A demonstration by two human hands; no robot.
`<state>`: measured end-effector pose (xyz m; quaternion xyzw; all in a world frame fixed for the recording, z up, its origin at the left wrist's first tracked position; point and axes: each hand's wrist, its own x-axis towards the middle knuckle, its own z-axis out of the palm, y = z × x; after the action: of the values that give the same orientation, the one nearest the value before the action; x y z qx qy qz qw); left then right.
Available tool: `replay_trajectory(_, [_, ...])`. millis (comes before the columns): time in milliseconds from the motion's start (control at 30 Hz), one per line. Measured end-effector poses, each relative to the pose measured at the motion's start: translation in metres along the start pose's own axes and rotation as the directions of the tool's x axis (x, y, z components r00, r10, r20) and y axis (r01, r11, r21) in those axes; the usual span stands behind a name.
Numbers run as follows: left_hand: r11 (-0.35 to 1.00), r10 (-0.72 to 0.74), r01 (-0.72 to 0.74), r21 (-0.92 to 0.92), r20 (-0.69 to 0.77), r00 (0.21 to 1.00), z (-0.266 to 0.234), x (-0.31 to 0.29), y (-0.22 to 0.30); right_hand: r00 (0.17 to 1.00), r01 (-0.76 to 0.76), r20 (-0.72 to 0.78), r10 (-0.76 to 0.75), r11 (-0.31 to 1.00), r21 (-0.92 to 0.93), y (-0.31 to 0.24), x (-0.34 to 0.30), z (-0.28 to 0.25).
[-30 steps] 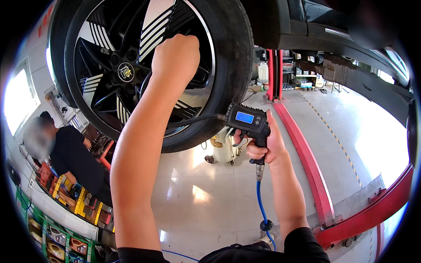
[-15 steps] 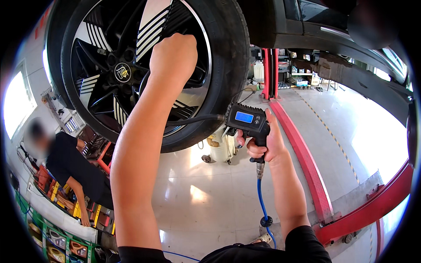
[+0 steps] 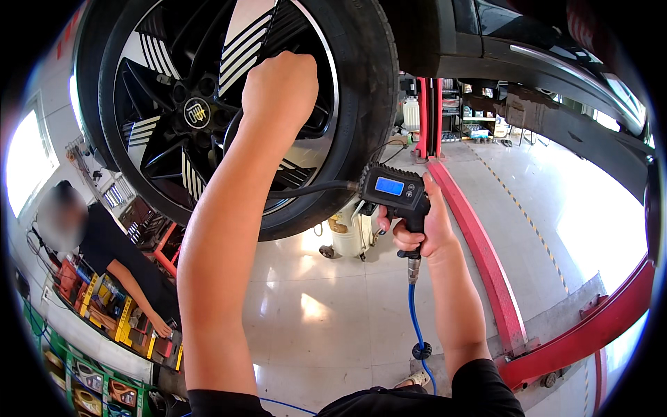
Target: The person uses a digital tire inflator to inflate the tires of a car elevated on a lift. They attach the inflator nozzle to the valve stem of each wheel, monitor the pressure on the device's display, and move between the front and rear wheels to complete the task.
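Note:
A raised car wheel with a black and silver alloy rim point(image 3: 149, 55) and a black tyre point(image 3: 365, 90) fills the upper left. My left hand point(image 3: 281, 90) is closed in front of the spokes on the rim's right side, its back toward me; whatever its fingers hold is hidden. My right hand point(image 3: 434, 229) grips the handle of a black digital tyre inflator point(image 3: 399, 198), its screen lit blue. From the inflator a black hose point(image 3: 313, 188) runs left across the tyre and passes behind my left forearm. A blue air hose point(image 3: 413, 306) hangs from the handle's metal fitting.
Above right is the dark car body point(image 3: 514, 62). A red lift post point(image 3: 429, 115) and red lift beams point(image 3: 479, 257) stand on the right. Behind the tyre is a whitish wheeled container point(image 3: 349, 233). At left, a co-worker point(image 3: 128, 257) leans over a tool cart point(image 3: 125, 320).
The co-worker's hand has moved right over the cart, and their head has shifted slightly. My hands keep their places at the wheel and on the inflator; the view has shifted a little.

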<state>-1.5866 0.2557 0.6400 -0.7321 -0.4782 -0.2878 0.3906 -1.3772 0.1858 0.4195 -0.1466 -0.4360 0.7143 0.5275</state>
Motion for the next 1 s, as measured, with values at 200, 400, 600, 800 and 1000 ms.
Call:
replay_trajectory(200, [1.000, -0.002, 0.002, -0.012, -0.004, 1.000, 0.0015, -0.0007, 0.0021, 1.000, 0.013, 0.024, -0.013, 1.000, -0.023, -0.0012, -0.0008, -0.0014])
replay_trajectory(400, [1.000, -0.006, 0.006, -0.010, -0.004, 1.000, 0.0000, -0.0015, 0.0036, 0.999, 0.018, 0.029, -0.018, 1.000, -0.012, 0.0002, -0.0008, -0.0034])
replay_trajectory(600, [1.000, -0.004, 0.004, 0.018, -0.007, 1.000, -0.0022, -0.0020, 0.0049, 0.999, 0.015, 0.034, -0.015, 1.000, -0.019, 0.0000, -0.0016, -0.0058])
replay_trajectory(800, [1.000, 0.000, 0.000, 0.004, -0.013, 1.000, -0.0007, -0.0009, 0.0045, 0.999, 0.021, 0.049, -0.019, 0.999, -0.044, -0.0019, -0.0023, -0.0060])
replay_trajectory(1000, [1.000, -0.016, 0.016, -0.002, -0.003, 1.000, -0.0002, -0.0008, 0.0039, 1.000, 0.008, 0.003, -0.008, 0.999, -0.053, -0.0017, -0.0030, -0.0023])
